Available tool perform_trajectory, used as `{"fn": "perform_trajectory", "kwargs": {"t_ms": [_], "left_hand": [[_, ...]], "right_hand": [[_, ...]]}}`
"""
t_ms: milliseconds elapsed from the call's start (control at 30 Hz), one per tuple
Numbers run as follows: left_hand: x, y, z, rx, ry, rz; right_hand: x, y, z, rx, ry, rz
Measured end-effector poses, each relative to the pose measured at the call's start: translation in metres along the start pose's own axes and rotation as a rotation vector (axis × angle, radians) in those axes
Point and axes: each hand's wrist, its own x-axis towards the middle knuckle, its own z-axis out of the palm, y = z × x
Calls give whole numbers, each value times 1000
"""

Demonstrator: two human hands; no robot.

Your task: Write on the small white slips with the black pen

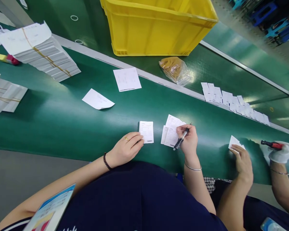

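Note:
My left hand (127, 148), with a ring on one finger, rests on the green table with its fingertips on the left edge of a small stack of printed cards (147, 132). The fingers are curled lightly around that edge. To the right, my right hand (188, 139) is closed around a black and clear pen (181, 139), which slants down to the left. Under its fingers lie several loose overlapping white cards (171, 136). A gap of bare table separates these cards from the small stack.
Banded paper stacks (49, 57) stand at the left. Two paper sheets (127, 79) lie ahead, below a yellow crate (154, 32) and a bag of rubber bands (174, 69). At right, another person's hand (243, 162) touches cards; their gloved hand (282, 152) holds a red tool.

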Motion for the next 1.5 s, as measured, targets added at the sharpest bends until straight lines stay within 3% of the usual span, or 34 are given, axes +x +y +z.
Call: {"fn": "perform_trajectory", "kwargs": {"t_ms": [133, 267, 433, 567, 867, 1500], "left_hand": [[2, 0, -1, 29, 8, 17], [3, 0, -3, 47, 2, 31], [2, 0, -4, 43, -23, 22], [-2, -1, -2, 29, -44, 7], [0, -1, -2, 30, -19, 25], [-2, -2, -2, 24, -22, 27]], "right_hand": [[-5, 1, 5, -89, 15, -70], [-9, -20, 11, 2, 39, -134], [-22, -54, 36, 276, -309, -95], [-25, -67, 57, 198, -469, -120], [-22, -72, 73, -56, -404, -492], [-23, -73, 77, -116, -419, -557]]}}
